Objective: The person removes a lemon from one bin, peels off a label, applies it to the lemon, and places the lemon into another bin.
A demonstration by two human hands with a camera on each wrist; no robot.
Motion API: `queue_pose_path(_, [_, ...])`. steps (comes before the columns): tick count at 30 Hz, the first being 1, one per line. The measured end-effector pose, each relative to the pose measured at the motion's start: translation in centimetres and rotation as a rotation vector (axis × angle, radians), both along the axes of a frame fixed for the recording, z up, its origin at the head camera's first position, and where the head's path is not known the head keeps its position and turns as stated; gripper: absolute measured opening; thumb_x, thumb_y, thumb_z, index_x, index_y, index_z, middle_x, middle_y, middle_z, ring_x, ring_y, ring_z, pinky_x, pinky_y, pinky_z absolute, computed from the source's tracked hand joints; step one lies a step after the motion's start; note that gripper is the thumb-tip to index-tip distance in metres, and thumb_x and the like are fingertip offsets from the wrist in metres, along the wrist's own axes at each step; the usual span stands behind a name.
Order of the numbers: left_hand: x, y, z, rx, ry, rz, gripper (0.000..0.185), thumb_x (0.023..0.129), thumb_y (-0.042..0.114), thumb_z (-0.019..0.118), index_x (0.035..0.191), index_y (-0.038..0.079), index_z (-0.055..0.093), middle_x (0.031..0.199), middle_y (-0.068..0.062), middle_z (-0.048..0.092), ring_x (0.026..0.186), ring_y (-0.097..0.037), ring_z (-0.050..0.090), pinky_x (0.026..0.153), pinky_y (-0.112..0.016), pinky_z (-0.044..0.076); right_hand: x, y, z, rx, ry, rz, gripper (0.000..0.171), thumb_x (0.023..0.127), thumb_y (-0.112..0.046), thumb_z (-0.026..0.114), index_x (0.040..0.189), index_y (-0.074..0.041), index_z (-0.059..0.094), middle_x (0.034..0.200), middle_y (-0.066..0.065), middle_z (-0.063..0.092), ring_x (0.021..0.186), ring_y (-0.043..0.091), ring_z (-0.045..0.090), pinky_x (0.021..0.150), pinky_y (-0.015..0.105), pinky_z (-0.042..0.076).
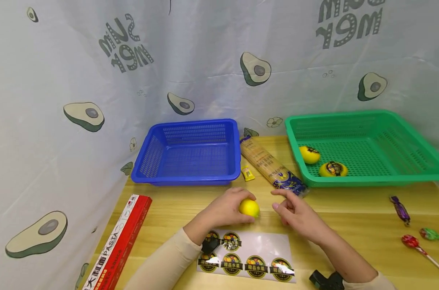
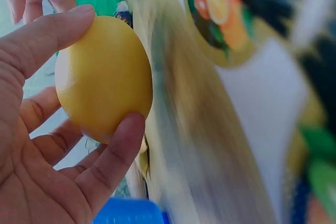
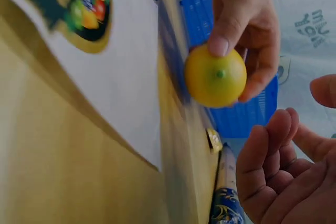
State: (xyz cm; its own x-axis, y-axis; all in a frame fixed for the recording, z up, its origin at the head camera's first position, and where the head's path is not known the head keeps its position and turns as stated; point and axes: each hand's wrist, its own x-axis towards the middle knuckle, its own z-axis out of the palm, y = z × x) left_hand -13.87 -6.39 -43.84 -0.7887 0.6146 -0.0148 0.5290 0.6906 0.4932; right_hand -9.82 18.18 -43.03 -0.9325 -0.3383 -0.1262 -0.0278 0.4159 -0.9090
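My left hand (image 1: 229, 206) holds a yellow lemon (image 1: 249, 208) between thumb and fingers, just above the table. In the left wrist view the lemon (image 2: 105, 77) shows a plain side. The right wrist view shows its greenish tip (image 3: 220, 73). To the right of the lemon and apart from it is my right hand (image 1: 300, 215), its fingers loosely bent and the thumb away from them. Nothing shows between those fingers. Below both hands lies a sheet of round black-and-gold fruit stickers (image 1: 245, 255).
A blue basket (image 1: 194, 178) stands at the back left. The green basket (image 1: 375, 182) at the back right holds two lemons with stickers (image 1: 333, 169). Between them lie a pasta packet (image 1: 266, 161) and a small yellow sweet (image 1: 247, 173). A red pasta box (image 1: 123, 241) is left; wrapped candies (image 1: 400, 210) lie right.
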Motion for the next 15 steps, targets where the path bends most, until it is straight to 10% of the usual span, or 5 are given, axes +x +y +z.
queue_pose_path(9, [-0.2, 0.7, -0.4, -0.029, 0.022, 0.002, 0.056, 0.084, 0.046, 0.082, 0.133, 0.025, 0.062, 0.133, 0.003, 0.062, 0.12, -0.016, 0.058, 0.098, -0.027, 0.052, 2.3, -0.5, -2.2, -0.11, -0.118, 0.404, 0.022, 0.106, -0.02, 0.056, 0.116, -0.001, 0.06, 0.082, 0.0, 0.059, 0.071, 0.006, 0.057, 0.063, 0.023, 0.051])
queue_pose_path(15, [0.5, -0.3, -0.2, -0.043, 0.083, 0.005, 0.058, 0.087, 0.05, 0.078, 0.136, 0.024, 0.06, 0.139, 0.001, 0.059, 0.127, -0.019, 0.056, 0.105, -0.032, 0.051, 2.6, -0.3, -3.1, -0.084, -0.195, 0.432, 0.02, 0.105, -0.022, 0.057, 0.115, -0.005, 0.062, 0.083, -0.001, 0.059, 0.071, 0.006, 0.057, 0.062, 0.021, 0.05])
